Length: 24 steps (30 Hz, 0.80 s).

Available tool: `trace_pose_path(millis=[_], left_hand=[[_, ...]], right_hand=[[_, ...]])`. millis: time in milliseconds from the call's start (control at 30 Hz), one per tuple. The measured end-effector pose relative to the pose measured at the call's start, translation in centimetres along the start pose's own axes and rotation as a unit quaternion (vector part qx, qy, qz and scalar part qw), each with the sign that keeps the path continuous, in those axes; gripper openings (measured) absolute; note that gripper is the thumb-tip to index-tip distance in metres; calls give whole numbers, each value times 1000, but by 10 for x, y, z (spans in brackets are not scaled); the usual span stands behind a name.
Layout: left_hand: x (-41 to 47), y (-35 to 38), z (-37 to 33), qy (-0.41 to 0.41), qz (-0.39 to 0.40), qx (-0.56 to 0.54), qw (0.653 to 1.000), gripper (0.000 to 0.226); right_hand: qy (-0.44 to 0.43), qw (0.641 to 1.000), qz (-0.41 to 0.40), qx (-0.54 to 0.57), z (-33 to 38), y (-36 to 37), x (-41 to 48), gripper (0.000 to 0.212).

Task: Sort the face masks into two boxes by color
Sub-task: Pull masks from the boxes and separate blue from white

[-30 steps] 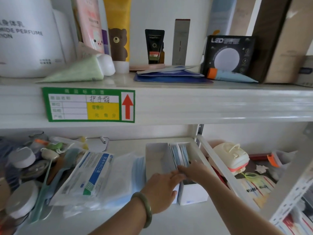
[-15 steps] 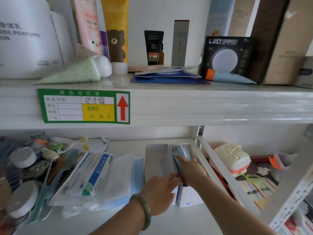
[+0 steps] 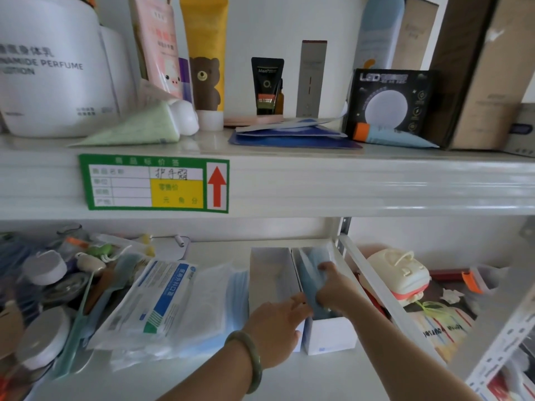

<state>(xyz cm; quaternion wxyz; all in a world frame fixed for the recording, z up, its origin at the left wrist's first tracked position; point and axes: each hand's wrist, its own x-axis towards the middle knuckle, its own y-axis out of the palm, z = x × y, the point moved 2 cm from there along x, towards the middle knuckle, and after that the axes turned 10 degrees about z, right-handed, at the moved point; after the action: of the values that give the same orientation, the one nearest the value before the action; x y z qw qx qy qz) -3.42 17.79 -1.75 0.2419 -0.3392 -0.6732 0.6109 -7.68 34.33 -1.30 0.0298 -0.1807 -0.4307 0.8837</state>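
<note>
Two white open-top boxes stand side by side on the lower shelf. The left box (image 3: 270,273) looks empty inside. The right box (image 3: 330,338) holds a stack of blue face masks (image 3: 308,266) standing on edge. My right hand (image 3: 333,290) reaches into the right box, with thumb and fingers closed around the blue masks. My left hand (image 3: 275,325), with a green bracelet on the wrist, rests on the front rim of the left box. Its fingertips touch the wall between the boxes. A pile of bagged blue and white masks (image 3: 176,299) lies left of the boxes.
Jars, tubes and small clutter (image 3: 49,285) crowd the shelf's far left. A slanted white shelf bar (image 3: 373,287) runs just right of the boxes, with a cream toy (image 3: 396,273) behind it. The upper shelf (image 3: 318,183) hangs close overhead, carrying tubes and cartons.
My right hand has pushed deeper into the right box with the blue masks, which now sit lower in it. My left hand has stayed at the boxes' front.
</note>
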Motion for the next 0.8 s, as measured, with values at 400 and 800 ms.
trace_pose_path(millis=[400, 800], left_hand=[[-5, -13, 20, -131, -230, -398, 879, 25], [-73, -22, 55, -39, -160, -868, 468, 37]], right_hand=[[-173, 822, 54, 540, 19, -59, -53, 91], [-143, 913, 10, 381, 94, 50, -83, 27]])
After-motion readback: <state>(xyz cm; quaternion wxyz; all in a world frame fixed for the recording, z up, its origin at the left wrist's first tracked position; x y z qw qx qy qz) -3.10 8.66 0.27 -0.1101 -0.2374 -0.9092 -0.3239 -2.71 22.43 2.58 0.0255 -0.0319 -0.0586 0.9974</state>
